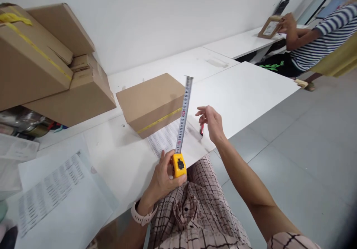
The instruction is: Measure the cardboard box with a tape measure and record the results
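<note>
One yellow tape measure (179,166), gripped in left hand (161,177) at near edge of counter (248,92). Blade (182,124) run out, slanting up before brown carton (152,94). Right hand (212,124) raised alongside, fingers loosely parted; red-and-black object (202,130) just below, contact unclear.

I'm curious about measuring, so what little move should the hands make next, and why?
Perhaps the right hand could steady the blade against the cardboard box: the left hand holds the yellow tape measure, its blade is out, and the right hand looks free.
</note>
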A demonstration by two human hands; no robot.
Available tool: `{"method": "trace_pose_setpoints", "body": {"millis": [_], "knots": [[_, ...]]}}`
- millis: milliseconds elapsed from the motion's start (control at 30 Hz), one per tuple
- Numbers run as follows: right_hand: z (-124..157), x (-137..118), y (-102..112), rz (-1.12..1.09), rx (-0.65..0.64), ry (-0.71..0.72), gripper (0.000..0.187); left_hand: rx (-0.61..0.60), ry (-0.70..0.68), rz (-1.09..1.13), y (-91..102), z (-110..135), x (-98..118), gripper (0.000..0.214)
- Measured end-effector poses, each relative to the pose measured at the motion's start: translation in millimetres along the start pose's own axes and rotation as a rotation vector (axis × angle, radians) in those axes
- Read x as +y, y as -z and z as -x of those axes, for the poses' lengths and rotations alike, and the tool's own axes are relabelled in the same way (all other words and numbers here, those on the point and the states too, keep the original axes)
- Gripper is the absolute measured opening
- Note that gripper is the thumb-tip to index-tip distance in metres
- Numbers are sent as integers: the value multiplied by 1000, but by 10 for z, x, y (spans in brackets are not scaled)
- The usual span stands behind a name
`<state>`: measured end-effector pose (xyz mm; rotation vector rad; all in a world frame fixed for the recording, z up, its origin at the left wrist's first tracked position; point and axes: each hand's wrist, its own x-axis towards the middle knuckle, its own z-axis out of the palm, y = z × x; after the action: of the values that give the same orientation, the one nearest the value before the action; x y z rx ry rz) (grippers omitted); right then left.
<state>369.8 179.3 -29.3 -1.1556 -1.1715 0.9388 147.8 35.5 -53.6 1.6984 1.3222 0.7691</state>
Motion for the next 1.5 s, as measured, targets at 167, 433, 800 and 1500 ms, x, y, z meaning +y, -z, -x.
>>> {"method": "trace_pose_setpoints", "body": {"millis": [167,433,800,1500], "knots": [[-7,-541,349,-176,31,98,68,-174,-78,-217,32,104,246,71],[465,-532,362,-142,43,214,39,-145,18,-98,-71,312,252,99],[356,30,181,659,58,-3,46,451,-278,-241,464,138,406,92],[147,609,748,35,146,-63,28,402,-444,-699,126,152,17,47]]}}
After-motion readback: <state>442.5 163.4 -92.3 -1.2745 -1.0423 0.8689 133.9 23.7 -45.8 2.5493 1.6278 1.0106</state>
